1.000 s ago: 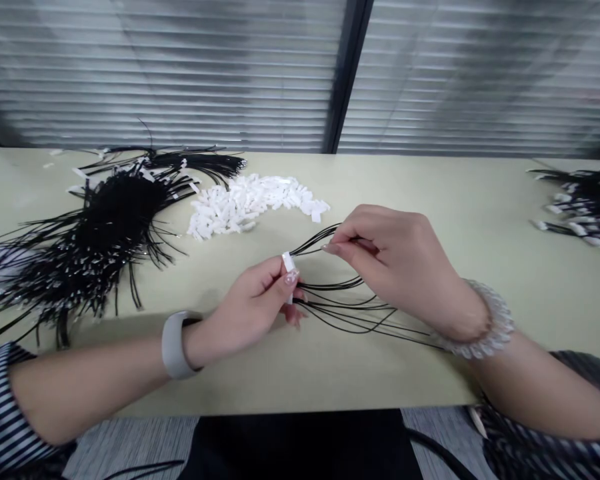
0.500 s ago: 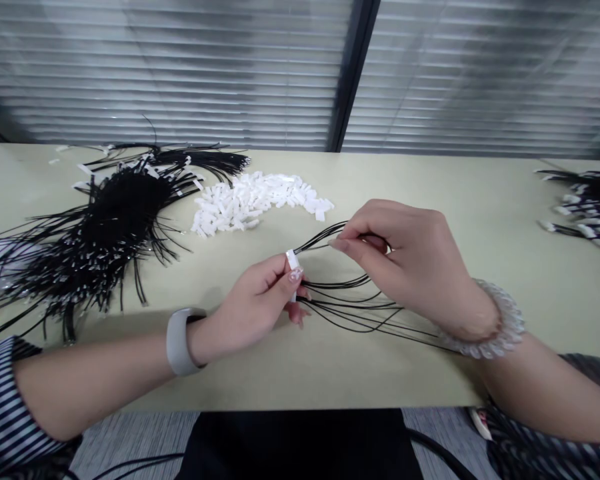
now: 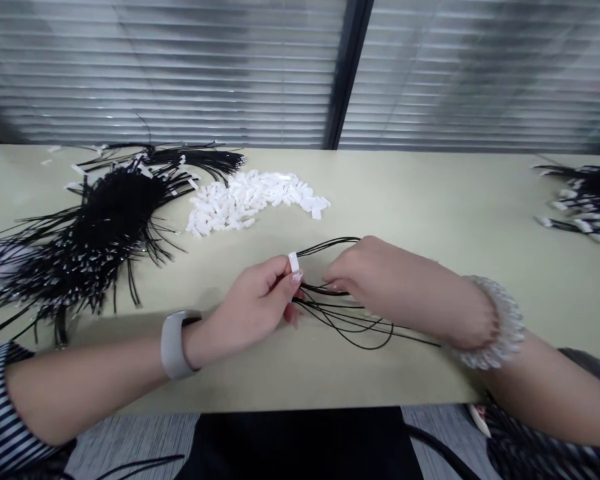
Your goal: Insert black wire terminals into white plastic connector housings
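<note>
The small white plastic connector [image 3: 294, 262] lies over the pale green tabletop [image 3: 280, 373], gripped between thumb and fingers of the left hand [image 3: 260, 297]. Its long axis runs roughly from eleven to five o'clock; its wired side faces three o'clock. Thin black wires [image 3: 343, 320] extend from it toward the right hand [image 3: 363, 273], whose fingertips pinch the middle strands, at three o'clock from the connector.

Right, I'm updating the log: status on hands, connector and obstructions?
Left hand pinching white connector; right hand at its black wires, grip unclear; connector pile beyond, clear of both.
</note>
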### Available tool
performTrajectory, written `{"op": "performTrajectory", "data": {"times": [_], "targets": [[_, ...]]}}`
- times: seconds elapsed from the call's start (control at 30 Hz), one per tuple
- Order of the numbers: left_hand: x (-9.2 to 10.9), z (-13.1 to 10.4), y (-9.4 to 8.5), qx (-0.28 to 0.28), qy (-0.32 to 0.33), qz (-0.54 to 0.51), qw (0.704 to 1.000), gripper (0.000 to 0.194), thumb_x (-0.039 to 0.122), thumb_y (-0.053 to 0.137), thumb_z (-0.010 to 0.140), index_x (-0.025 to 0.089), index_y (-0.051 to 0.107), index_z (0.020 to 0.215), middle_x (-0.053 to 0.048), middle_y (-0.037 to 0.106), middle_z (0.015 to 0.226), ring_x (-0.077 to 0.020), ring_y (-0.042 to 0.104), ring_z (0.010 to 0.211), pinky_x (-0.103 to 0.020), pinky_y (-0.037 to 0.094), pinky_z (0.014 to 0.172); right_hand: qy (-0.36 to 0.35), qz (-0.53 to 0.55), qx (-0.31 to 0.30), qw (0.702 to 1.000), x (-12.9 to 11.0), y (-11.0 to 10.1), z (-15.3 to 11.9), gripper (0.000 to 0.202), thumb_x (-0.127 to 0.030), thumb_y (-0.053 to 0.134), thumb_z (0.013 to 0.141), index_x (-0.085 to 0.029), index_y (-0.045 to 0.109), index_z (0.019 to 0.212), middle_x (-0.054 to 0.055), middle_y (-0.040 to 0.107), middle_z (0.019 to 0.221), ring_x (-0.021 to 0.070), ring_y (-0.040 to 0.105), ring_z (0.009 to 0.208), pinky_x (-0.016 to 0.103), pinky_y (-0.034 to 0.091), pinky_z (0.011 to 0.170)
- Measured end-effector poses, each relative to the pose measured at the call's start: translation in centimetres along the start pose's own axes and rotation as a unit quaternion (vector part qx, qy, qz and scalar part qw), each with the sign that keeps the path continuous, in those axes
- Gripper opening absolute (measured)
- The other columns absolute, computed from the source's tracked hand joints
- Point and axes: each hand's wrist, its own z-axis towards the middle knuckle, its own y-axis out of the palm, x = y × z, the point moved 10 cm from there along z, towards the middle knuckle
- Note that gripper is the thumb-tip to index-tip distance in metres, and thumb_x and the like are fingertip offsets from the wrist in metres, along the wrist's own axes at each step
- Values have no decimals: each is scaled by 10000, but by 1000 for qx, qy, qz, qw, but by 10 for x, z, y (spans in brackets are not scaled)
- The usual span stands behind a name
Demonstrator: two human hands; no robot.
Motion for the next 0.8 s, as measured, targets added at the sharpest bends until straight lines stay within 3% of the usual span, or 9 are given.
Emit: {"op": "performTrajectory", "data": {"times": [0.1, 0.27, 0.57, 0.8], "targets": [[-1, 0, -1, 4, -8, -18, 1000, 259, 366, 375, 873, 151, 425, 737, 32, 491, 674, -60, 555, 510, -181, 446, 485, 23, 17, 45, 999, 7, -20, -6, 215, -147, 409, 798, -144, 537, 626, -26, 496, 554, 34, 368, 502, 204, 257, 516], [-2, 2, 2, -6, -15, -33, 999, 253, 365, 384, 871, 150, 412, 739, 32, 502, 715, -48, 556, 498, -175, 442, 477, 48, 93, 117, 988, 7, -45, -13, 244, -322, 429, 850, -202, 597, 720, -52, 536, 589, 27, 391, 489, 182, 278, 475], [4, 0, 6, -31, 8, 26, 999, 252, 353, 356, 886, 146, 454, 782, 43, 476, 584, -57, 517, 500, -187, 438, 492, -64, 0, 201, 977, -32, -51, -4, 182, -200, 431, 850, -129, 544, 726, -11, 524, 704, 50, 442, 604, 195, 314, 535], [-9, -3, 13, -88, -34, -142, 985, 247, 394, 423, 857, 153, 453, 813, 26, 512, 742, -52, 571, 536, -189, 480, 509, -112, -10, 252, 961, -25, -43, -2, 186, -201, 424, 855, -117, 548, 745, -2, 534, 734, 55, 477, 665, 183, 363, 592]]}}
